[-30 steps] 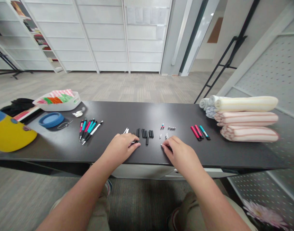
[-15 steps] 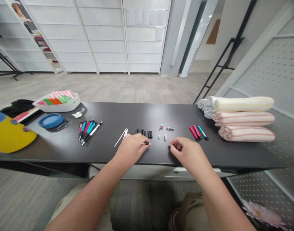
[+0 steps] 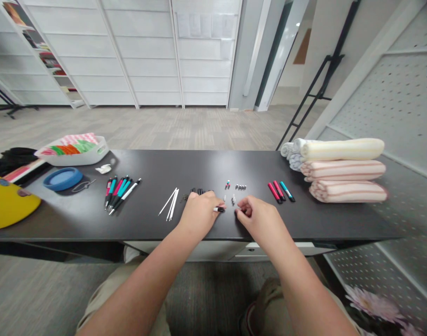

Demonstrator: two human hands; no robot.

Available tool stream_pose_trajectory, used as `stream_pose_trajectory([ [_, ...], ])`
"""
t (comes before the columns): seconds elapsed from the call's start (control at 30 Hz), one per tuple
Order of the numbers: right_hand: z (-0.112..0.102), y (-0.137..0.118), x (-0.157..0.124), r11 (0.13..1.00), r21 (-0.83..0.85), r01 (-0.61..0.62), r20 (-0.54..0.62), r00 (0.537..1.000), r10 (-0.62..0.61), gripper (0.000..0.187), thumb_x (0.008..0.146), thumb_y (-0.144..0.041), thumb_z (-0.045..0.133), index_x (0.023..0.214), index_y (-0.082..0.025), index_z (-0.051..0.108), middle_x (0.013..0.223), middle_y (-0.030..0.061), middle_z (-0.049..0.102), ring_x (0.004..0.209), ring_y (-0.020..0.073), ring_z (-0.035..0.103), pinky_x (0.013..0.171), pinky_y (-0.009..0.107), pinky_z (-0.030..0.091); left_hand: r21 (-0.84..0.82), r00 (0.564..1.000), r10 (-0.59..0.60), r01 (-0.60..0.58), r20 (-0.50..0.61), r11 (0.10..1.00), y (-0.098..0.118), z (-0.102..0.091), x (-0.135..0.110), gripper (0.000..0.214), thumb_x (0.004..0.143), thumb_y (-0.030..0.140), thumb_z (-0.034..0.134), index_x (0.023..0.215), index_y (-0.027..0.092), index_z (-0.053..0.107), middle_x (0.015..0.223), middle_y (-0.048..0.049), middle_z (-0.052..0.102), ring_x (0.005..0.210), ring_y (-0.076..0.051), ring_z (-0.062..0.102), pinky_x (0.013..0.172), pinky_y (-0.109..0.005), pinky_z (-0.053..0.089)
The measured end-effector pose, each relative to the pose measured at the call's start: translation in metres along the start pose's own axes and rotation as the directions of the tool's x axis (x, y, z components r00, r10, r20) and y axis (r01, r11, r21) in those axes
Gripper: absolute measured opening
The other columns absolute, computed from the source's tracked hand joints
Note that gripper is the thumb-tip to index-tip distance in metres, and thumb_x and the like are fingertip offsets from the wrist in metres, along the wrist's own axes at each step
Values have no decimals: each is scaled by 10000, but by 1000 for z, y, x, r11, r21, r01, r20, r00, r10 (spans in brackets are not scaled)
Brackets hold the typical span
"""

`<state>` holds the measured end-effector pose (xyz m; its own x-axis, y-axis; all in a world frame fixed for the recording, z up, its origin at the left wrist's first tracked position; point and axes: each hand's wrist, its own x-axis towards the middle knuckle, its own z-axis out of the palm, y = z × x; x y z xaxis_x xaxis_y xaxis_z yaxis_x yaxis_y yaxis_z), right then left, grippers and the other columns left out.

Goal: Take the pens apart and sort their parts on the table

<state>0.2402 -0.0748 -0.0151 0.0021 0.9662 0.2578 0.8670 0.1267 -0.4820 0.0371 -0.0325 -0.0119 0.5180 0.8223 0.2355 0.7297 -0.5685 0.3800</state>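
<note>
My left hand (image 3: 199, 211) is closed around a pen barrel (image 3: 218, 209), white with a black end that sticks out past the fingertips toward the right. Beneath and behind that hand lie black grip sleeves (image 3: 199, 191), partly covered. My right hand (image 3: 259, 215) has thumb and forefinger pinched together a little to the right of the black end; whatever they hold is hidden. Just beyond the fingers are small clear pieces (image 3: 233, 200). Farther back lie small coloured pen parts (image 3: 227, 185) and a row of small metallic pieces (image 3: 240, 187). White refills (image 3: 173, 204) and dark springs (image 3: 184, 198) lie left of my left hand.
Several assembled pens (image 3: 122, 193) lie on the dark table (image 3: 185, 163) at left, near a blue ring-shaped item (image 3: 62, 179) and a white basket (image 3: 73, 157). Red and teal barrels (image 3: 281, 191) lie at right, before rolled towels (image 3: 346, 170). A yellow item (image 3: 10, 205) is far left.
My hands have come closer together. My left hand has shifted right along the table with the pen barrel, uncovering more of the refills and the springs. The view has turned slightly right.
</note>
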Motion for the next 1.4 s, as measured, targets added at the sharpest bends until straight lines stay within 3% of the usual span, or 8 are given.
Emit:
stream_pose_trajectory([
  [0.27, -5, -5, 4, 999, 32, -11, 33, 999, 10, 84, 830, -220, 661, 821, -229, 744, 739, 5, 735, 676, 177, 671, 651, 283, 443, 51, 1000, 2, -2, 0, 999, 1, 4, 2, 174, 947, 191, 647, 1006, 270, 790, 1021, -42, 768, 956, -221, 683, 804, -370, 380],
  [0.37, -10, -7, 3, 999, 26, -21, 23, 1000, 20, 109, 821, -204, 656, 843, -234, 759, 750, 1, 737, 674, 173, 668, 660, 283, 442, 79, 999, -10, 13, -32, 997, 0, 5, 1, 107, 951, 276, 692, 995, 256, 787, 996, -44, 765, 916, -225, 679, 805, -377, 373],
  [0.5, -16, -7, 0, 1000, 1, -24, 27, 999, 24, 117, 801, -184, 660, 844, -235, 756, 763, -3, 738, 682, 172, 667, 667, 283, 440, 76, 997, -8, 14, -76, 997, -3, 6, -4, 188, 937, 371, 732, 1073, 246, 766, 1036, -56, 765, 924, -231, 681, 827, -383, 368],
  [0.93, -6, -5, 11, 997, -81, 21, 103, 995, -13, 150, 823, -125, 654, 886, -202, 766, 835, 34, 754, 723, 178, 661, 710, 286, 449, 48, 1000, 2, -2, -8, 999, -2, 0, -9, 73, 948, 232, 690, 970, 249, 757, 1000, -13, 756, 931, -223, 677, 835, -388, 356],
  [1.4, -3, 0, 10, 997, -30, -76, 79, 994, 79, 105, 836, -217, 731, 935, -202, 763, 834, 15, 765, 726, 170, 675, 687, 276, 446, 72, 998, 56, -56, 0, 996, -2, 3, -8, 98, 960, 235, 676, 1007, 258, 759, 990, -11, 754, 925, -209, 682, 820, -388, 361],
])
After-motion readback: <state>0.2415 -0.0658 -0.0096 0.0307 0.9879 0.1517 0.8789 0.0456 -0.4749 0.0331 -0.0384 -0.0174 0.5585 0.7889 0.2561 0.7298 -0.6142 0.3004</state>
